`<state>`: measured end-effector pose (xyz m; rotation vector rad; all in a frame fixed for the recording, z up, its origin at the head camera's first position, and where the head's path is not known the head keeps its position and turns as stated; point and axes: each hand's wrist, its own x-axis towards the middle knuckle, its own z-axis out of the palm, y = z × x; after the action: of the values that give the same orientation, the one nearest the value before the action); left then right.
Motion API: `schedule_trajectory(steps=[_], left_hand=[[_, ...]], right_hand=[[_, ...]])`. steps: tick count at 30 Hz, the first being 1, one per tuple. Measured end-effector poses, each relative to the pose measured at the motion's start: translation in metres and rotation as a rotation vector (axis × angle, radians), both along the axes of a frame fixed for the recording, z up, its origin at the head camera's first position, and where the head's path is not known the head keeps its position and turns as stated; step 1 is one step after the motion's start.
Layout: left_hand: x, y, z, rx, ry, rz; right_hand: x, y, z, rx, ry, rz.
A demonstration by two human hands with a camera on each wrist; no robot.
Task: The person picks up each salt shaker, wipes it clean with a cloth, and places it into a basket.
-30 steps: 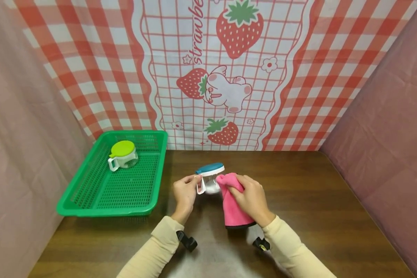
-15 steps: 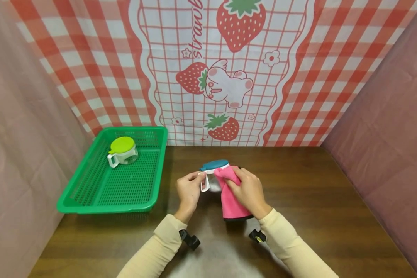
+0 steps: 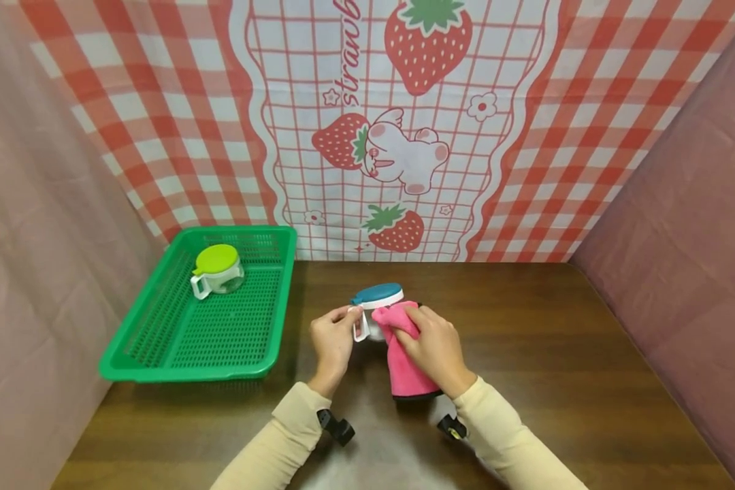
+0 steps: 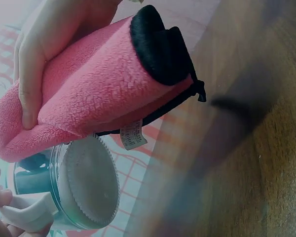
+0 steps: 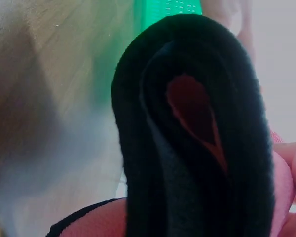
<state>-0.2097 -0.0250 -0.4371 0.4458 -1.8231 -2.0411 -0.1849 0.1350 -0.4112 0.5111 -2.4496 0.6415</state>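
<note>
My left hand [image 3: 333,344] pinches the white handle [image 3: 360,325] of a small clear glass jar with a blue lid [image 3: 378,295] and white collar. The jar is held off the table; its ridged round base [image 4: 91,180] faces the left wrist camera. My right hand [image 3: 439,348] grips a folded pink plush cloth [image 3: 407,373] with black edging and presses it to the jar's right side, covering much of the glass. A small white tag [image 4: 133,136] sticks out of the cloth. In the right wrist view the cloth's black folded edge [image 5: 237,108] hides most of the work.
A green plastic basket [image 3: 275,320] stands on the left of the brown wooden table [image 3: 557,367]. Inside it sits a similar glass jar with a lime-green lid [image 3: 217,259]. A strawberry-print checked cloth [image 3: 398,156] hangs behind, with pink drapes [image 3: 680,170] at both sides.
The left hand and jar have shifted slightly right. The cloth has moved left across the jar's front, hiding more glass, and dipped a little since half a second ago.
</note>
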Motion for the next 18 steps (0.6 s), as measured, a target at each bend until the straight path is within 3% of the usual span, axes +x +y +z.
schedule_trajectory(steps=[8,18], left_hand=[[-0.001,-0.002,-0.001,0.054,-0.030,0.012],[-0.006,-0.007,0.000,0.150,-0.033,0.000]], right_hand=[[0.003,0.000,-0.008,0.037,0.052,0.007],[0.001,0.003,-0.014,0.046,0.037,-0.002]])
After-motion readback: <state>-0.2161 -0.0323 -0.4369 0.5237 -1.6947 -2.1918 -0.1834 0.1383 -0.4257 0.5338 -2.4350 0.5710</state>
